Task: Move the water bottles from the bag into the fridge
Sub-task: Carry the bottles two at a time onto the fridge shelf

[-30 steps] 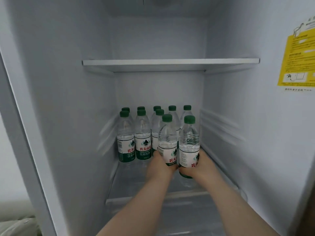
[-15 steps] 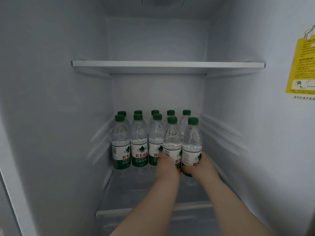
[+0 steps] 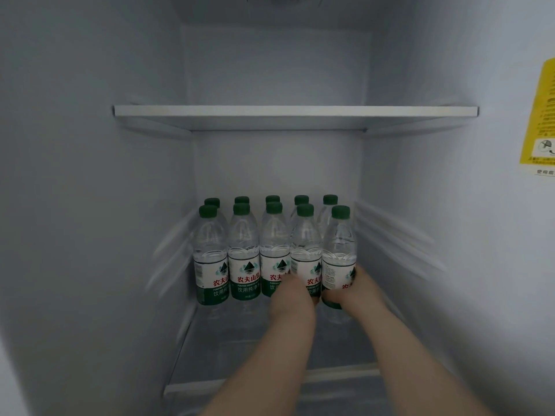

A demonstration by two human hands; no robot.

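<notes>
fridge: door open, view straight in; white left wall [image 3: 90, 205] with moulded ribs low down.
upper shelf [image 3: 295, 111]: white front edge, runs wall to wall, above the bottles.
lower shelf [image 3: 240, 349]: clear glass with a white front trim; carries every bottle, all grouped toward the rear.
back row [image 3: 242, 200]: five bottles, upright, green caps. Mostly hidden by the ones in front, so only caps and shoulders show.
front row [image 3: 243, 259]: five bottles side by side, packed close. Clear bodies, green caps, white-and-green labels with red characters. The first three from the left stand on their own.
left hand [image 3: 292, 291]: back of hand toward the camera, wrapped round the lower label of the fourth bottle [image 3: 305, 250]. Fingertips are hidden behind it and the hand is a bit blurred. It also overlaps the corner of the third label.
right hand [image 3: 359, 285]: curled round the lower right side of the fifth bottle [image 3: 339, 250], gripping at label height.
fifth bottle: rightmost, upright, near the right wall, a touch nearer the camera than the rest of its row.
base contact: cannot tell whether the two gripped bottles rest on the glass or sit just off it.
forearms: bare, side by side, coming in from the bottom edge.
right wall [image 3: 450, 205]: white, ribs low down.
yellow sticker [image 3: 540, 115]: on the right wall, cut by the frame edge; print too small to read.
</notes>
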